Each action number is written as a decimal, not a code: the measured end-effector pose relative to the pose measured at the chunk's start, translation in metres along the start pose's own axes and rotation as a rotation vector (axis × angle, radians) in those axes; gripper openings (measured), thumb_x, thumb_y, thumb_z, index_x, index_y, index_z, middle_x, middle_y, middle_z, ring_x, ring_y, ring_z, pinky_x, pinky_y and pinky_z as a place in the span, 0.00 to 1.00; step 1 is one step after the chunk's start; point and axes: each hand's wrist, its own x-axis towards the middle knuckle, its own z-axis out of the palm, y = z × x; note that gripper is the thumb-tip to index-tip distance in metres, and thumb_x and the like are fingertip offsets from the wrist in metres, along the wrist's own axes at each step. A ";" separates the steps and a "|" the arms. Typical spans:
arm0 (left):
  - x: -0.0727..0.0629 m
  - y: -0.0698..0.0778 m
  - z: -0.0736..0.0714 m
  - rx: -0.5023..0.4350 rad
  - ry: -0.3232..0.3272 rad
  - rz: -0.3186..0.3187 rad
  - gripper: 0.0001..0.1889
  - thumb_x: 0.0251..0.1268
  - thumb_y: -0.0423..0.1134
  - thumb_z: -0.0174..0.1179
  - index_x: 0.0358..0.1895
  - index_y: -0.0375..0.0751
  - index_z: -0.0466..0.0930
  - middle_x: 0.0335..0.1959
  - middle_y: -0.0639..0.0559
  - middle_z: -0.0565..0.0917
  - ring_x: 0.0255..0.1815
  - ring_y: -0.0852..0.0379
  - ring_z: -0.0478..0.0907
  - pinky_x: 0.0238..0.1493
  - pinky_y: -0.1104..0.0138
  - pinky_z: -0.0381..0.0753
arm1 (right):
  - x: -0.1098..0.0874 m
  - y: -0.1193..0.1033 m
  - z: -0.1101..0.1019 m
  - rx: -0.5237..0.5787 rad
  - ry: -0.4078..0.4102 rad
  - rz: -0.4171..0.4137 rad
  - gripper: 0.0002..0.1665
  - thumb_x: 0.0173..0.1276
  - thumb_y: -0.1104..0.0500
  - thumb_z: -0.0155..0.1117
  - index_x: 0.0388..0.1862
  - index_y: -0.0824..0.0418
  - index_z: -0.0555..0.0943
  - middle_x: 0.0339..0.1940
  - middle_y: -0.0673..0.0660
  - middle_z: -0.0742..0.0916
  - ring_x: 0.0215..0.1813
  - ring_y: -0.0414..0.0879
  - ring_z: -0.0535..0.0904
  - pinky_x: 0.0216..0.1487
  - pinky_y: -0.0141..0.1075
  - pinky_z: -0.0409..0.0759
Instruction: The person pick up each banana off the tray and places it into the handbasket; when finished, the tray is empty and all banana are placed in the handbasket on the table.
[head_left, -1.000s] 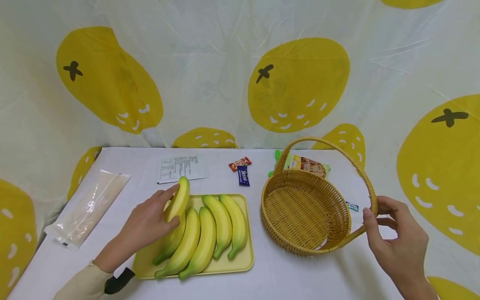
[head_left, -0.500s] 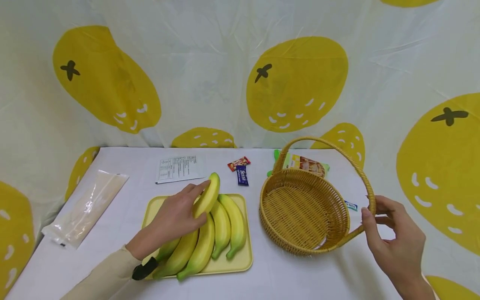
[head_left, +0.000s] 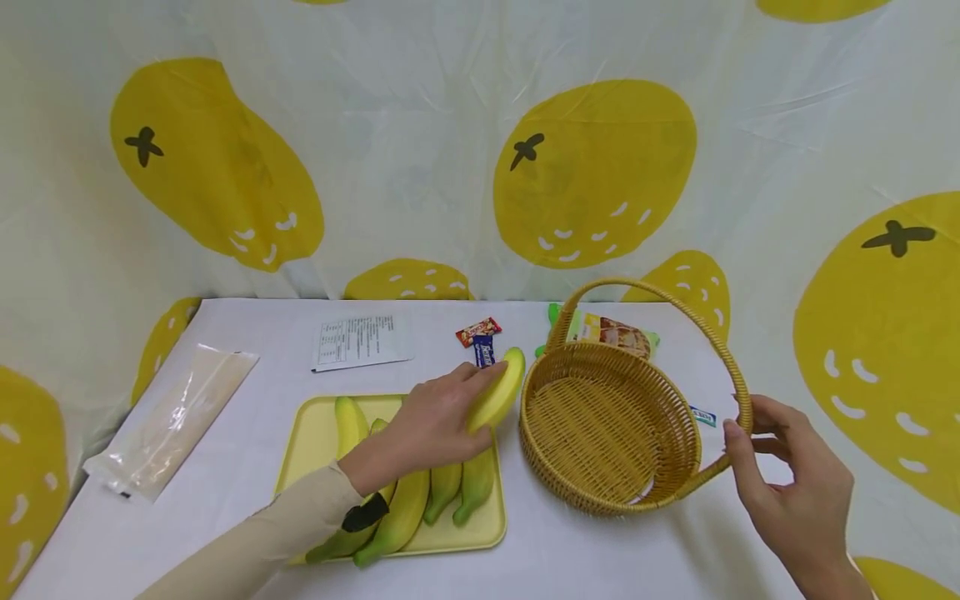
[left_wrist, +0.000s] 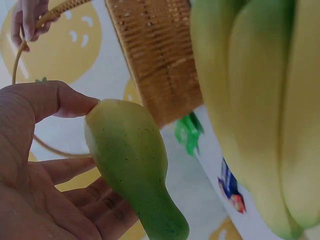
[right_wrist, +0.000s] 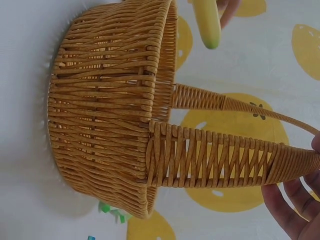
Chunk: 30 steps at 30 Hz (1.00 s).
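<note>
The fingers (left_wrist: 62, 170) of my left hand (head_left: 427, 425) pinch a banana (head_left: 501, 392) against the thumb, curled only as far as its thickness demands. I have it raised right of the frame's centre, over the gap between tray and basket, its pale tip pointing up toward the basket's rim without touching it. My right hand (head_left: 798, 483), at the lower right, grips the handle (head_left: 738, 383) of the wicker basket (head_left: 592, 433), thumb on one side and fingers on the other; the basket leans toward me.

I'd judge I am near the start: this one is off the tray (head_left: 315, 421), none shows in the basket, and the other bananas (head_left: 408, 512) lie side by side on the tray at lower centre, some partly hidden under my forearm, so I won't swear to their count.

Farther out on the white surface (head_left: 240, 437) are a red wrapper (head_left: 477, 331) and a blue one at upper centre, a printed packet (head_left: 362, 340) left of them, and a long clear packet (head_left: 176, 421) at far left.
</note>
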 end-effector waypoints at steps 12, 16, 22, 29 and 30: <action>0.045 0.043 0.026 0.018 -0.122 0.117 0.44 0.59 0.44 0.67 0.82 0.45 0.65 0.49 0.51 0.77 0.34 0.60 0.72 0.28 0.68 0.73 | 0.003 -0.006 0.001 0.023 -0.004 -0.028 0.18 0.66 0.71 0.69 0.52 0.82 0.81 0.44 0.48 0.87 0.43 0.30 0.80 0.47 0.17 0.76; 0.059 0.057 0.036 0.034 -0.151 0.145 0.43 0.62 0.46 0.67 0.82 0.45 0.64 0.51 0.51 0.78 0.35 0.61 0.72 0.28 0.69 0.72 | 0.006 -0.008 0.002 0.060 0.007 -0.047 0.18 0.66 0.70 0.70 0.50 0.84 0.81 0.43 0.50 0.87 0.42 0.31 0.81 0.47 0.18 0.77; 0.076 0.070 0.054 0.066 -0.222 0.171 0.43 0.65 0.48 0.68 0.83 0.46 0.64 0.53 0.53 0.79 0.37 0.63 0.72 0.32 0.70 0.71 | 0.008 -0.011 0.003 0.087 0.016 -0.063 0.18 0.67 0.70 0.70 0.49 0.85 0.81 0.41 0.52 0.88 0.40 0.31 0.81 0.46 0.19 0.77; 0.093 0.092 0.071 0.161 -0.324 0.199 0.42 0.66 0.51 0.68 0.83 0.51 0.64 0.42 0.60 0.74 0.34 0.65 0.71 0.28 0.71 0.70 | 0.006 -0.008 0.000 0.045 -0.013 -0.053 0.18 0.67 0.70 0.70 0.50 0.83 0.82 0.42 0.49 0.87 0.41 0.30 0.81 0.46 0.18 0.76; 0.095 0.095 0.073 0.169 -0.337 0.203 0.41 0.67 0.52 0.68 0.82 0.52 0.65 0.40 0.61 0.74 0.34 0.66 0.70 0.28 0.71 0.70 | 0.006 -0.008 0.000 0.046 -0.014 -0.053 0.17 0.67 0.70 0.70 0.50 0.83 0.82 0.42 0.49 0.87 0.41 0.30 0.81 0.46 0.18 0.76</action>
